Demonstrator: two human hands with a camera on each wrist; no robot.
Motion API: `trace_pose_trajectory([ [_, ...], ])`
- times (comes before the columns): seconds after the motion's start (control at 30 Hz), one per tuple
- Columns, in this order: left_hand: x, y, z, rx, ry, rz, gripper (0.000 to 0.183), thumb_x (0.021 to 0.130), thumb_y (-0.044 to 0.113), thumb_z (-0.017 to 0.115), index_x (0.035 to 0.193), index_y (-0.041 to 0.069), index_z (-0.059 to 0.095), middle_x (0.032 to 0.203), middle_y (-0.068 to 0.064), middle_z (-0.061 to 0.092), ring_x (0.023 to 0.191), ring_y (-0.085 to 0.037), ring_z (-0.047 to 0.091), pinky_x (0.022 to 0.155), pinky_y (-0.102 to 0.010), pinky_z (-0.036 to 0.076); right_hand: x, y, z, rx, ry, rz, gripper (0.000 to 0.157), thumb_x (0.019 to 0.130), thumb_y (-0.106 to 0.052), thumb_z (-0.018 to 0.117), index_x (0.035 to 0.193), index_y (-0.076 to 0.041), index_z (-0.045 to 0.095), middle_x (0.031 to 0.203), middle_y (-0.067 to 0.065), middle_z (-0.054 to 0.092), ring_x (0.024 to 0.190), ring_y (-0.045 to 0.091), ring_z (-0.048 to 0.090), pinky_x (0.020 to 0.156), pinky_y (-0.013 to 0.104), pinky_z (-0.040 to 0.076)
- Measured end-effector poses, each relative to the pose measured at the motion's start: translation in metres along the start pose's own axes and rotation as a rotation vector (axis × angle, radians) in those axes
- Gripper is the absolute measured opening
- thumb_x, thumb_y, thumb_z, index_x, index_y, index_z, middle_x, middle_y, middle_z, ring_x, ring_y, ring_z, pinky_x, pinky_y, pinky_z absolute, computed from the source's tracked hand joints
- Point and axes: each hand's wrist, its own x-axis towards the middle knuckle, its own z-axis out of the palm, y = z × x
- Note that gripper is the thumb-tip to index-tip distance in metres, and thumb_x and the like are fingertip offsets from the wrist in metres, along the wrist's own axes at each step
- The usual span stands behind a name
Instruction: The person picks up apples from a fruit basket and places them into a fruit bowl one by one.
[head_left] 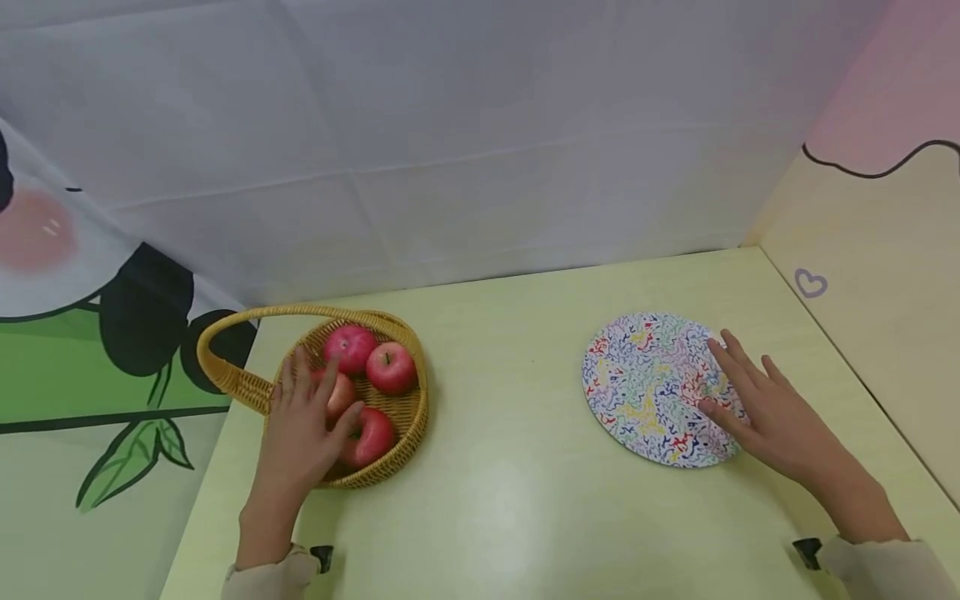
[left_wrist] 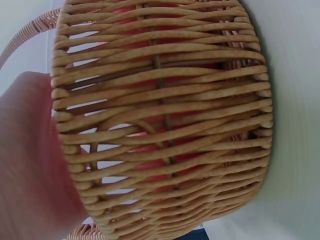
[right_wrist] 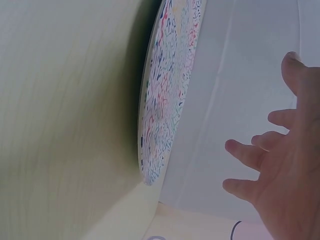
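A wicker basket [head_left: 422, 358] with a tall looped handle [head_left: 217, 367] stands at the left of the table, with several red apples [head_left: 392, 367] in it. Over its left part reaches my left hand [head_left: 300, 437], fingers extended and spread above the apples, the thumb overlapping the nearest apple [head_left: 375, 440]. In the left wrist view the woven side [left_wrist: 165, 110] hides those fingers. To the right lies a round board [head_left: 645, 392] with a multicoloured squiggle pattern. My right hand [head_left: 780, 425] hovers over its right edge, fingers apart, holding nothing; the right wrist view shows the hand [right_wrist: 280, 170] raised above the board.
The pale yellow table [head_left: 502, 467] extends between basket and board. A white cloth [head_left: 480, 167] hangs along the back edge. Printed panels [head_left: 892, 275] border the right side, and a cartoon-patterned one [head_left: 75, 367] the left.
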Motion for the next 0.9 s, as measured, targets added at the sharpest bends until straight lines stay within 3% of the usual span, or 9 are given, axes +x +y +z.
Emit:
trace_pose_trajectory([
  [0.13, 0.001, 0.0, 0.0, 0.002, 0.029, -0.046, 0.083, 0.102, 0.047, 0.062, 0.167, 0.016, 0.022, 0.173, -0.027, 0.007, 0.149, -0.061, 0.028, 0.113, -0.078, 0.031, 0.001, -0.002, 0.001, 0.0, 0.035, -0.019, 0.091, 0.1, -0.034, 0.07, 0.169, -0.018, 0.014, 0.176, 0.014, 0.015, 0.133, 0.058, 0.053, 0.134, 0.041, 0.0],
  [0.23, 0.001, 0.001, 0.0, -0.001, 0.075, -0.073, 0.08, 0.102, 0.043, 0.064, 0.166, 0.015, 0.027, 0.17, -0.029, 0.021, 0.132, -0.062, 0.05, 0.097, -0.076, 0.046, 0.002, -0.004, 0.0, -0.004, 0.06, -0.044, 0.089, 0.1, -0.034, 0.07, 0.169, -0.016, 0.016, 0.175, 0.014, 0.018, 0.135, 0.054, 0.053, 0.134, 0.039, 0.002],
  [0.3, 0.001, 0.001, 0.0, -0.005, 0.099, -0.084, 0.077, 0.102, 0.04, 0.065, 0.165, 0.013, 0.03, 0.166, -0.03, 0.031, 0.124, -0.061, 0.056, 0.088, -0.075, 0.05, 0.003, -0.005, 0.0, 0.0, 0.074, -0.057, 0.087, 0.1, -0.033, 0.069, 0.168, -0.015, 0.018, 0.175, 0.014, 0.02, 0.141, 0.051, 0.049, 0.134, 0.038, 0.003],
  [0.47, 0.0, -0.002, 0.003, -0.028, 0.107, -0.129, 0.075, 0.101, 0.036, 0.067, 0.164, 0.013, 0.033, 0.16, -0.027, 0.044, 0.127, -0.056, 0.057, 0.092, -0.074, 0.049, 0.004, -0.008, 0.001, 0.024, 0.109, -0.072, 0.084, 0.1, -0.03, 0.071, 0.167, -0.014, 0.024, 0.173, 0.014, 0.027, 0.153, 0.038, 0.039, 0.134, 0.036, 0.007],
  [0.73, 0.002, -0.003, 0.005, -0.055, 0.098, -0.166, 0.074, 0.1, 0.035, 0.069, 0.162, 0.011, 0.035, 0.157, -0.026, 0.047, 0.136, -0.053, 0.051, 0.097, -0.076, 0.045, 0.006, -0.011, 0.002, 0.055, 0.162, -0.078, 0.087, 0.094, -0.025, 0.077, 0.166, -0.017, 0.029, 0.165, 0.018, 0.041, 0.155, 0.025, 0.039, 0.132, 0.028, 0.012],
  [0.9, 0.003, -0.004, 0.007, -0.048, 0.094, -0.171, 0.073, 0.1, 0.034, 0.069, 0.161, 0.01, 0.037, 0.158, -0.027, 0.045, 0.14, -0.053, 0.046, 0.098, -0.078, 0.043, 0.006, -0.016, 0.004, 0.111, 0.177, -0.068, 0.084, 0.092, -0.02, 0.079, 0.164, -0.017, 0.036, 0.16, 0.018, 0.049, 0.148, 0.034, 0.046, 0.131, 0.03, 0.016],
])
